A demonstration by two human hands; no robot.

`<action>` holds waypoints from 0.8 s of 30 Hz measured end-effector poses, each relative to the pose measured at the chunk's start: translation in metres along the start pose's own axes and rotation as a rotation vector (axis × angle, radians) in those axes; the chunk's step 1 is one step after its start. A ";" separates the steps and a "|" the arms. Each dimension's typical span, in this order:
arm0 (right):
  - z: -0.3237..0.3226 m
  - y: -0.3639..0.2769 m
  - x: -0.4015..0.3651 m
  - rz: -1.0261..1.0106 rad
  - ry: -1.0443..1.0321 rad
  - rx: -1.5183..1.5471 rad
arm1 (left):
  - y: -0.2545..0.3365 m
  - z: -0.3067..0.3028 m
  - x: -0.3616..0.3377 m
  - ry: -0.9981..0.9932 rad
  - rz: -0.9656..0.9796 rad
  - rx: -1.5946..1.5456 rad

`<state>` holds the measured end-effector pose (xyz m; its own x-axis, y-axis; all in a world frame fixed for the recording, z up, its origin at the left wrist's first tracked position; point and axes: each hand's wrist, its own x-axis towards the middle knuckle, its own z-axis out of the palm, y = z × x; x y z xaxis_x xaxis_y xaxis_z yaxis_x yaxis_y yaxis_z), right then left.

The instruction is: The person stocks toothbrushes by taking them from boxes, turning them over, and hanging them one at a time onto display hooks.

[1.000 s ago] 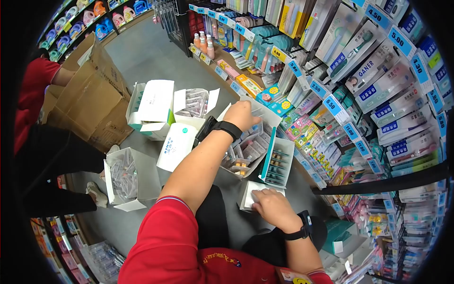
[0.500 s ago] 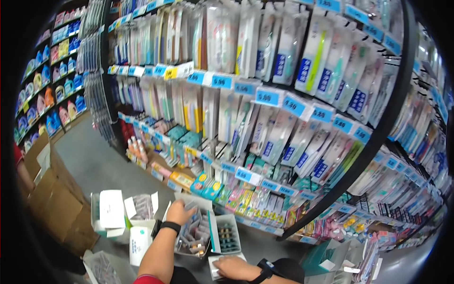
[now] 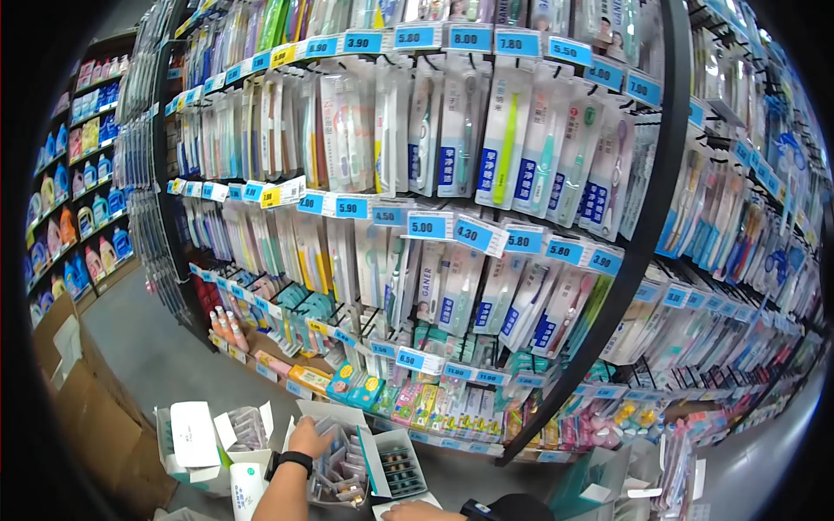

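Note:
My left hand (image 3: 310,439), with a black band on the wrist, reaches into an open white carton (image 3: 304,406) of clear plastic packs (image 3: 347,464). Its fingers are bent round a pack near the carton's far left side, and the fingertips are partly hidden. At the bottom edge of the view, my right hand (image 3: 412,512) lies at the white flap (image 3: 382,504) of a teal-and-white box (image 3: 376,460). The frame cuts off most of that hand, so its grip does not show. Dark rows of packed items (image 3: 401,469) fill this box.
A shelf rack of packaged toothbrushes (image 3: 504,130) with blue price tags rises ahead. Further open white boxes (image 3: 193,434) stand to the left, by a large brown carton (image 3: 95,417). Another opened teal box (image 3: 591,491) sits at right. Bottles (image 3: 95,260) line the far-left shelves.
The view has tilted up and shifted right, so the boxes and both hands sit lower in the picture. My left hand stays in the carton; my right hand is now mostly cut off.

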<state>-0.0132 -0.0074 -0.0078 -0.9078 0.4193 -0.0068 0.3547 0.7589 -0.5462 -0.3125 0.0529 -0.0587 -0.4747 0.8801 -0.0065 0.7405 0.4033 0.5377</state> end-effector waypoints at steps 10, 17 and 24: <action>0.017 0.020 0.002 -0.052 -0.003 -0.019 | -0.006 -0.029 -0.001 -0.276 0.023 -0.011; 0.020 0.027 0.004 -0.053 -0.083 -0.037 | -0.029 -0.047 0.000 -0.337 0.001 -0.093; 0.018 0.026 0.000 -0.133 0.015 0.066 | -0.074 -0.025 0.017 -0.500 -0.143 -0.204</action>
<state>-0.0083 0.0033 -0.0368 -0.9422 0.3249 0.0820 0.2153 0.7744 -0.5950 -0.3867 0.0318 -0.0777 -0.2430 0.8519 -0.4640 0.5546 0.5144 0.6541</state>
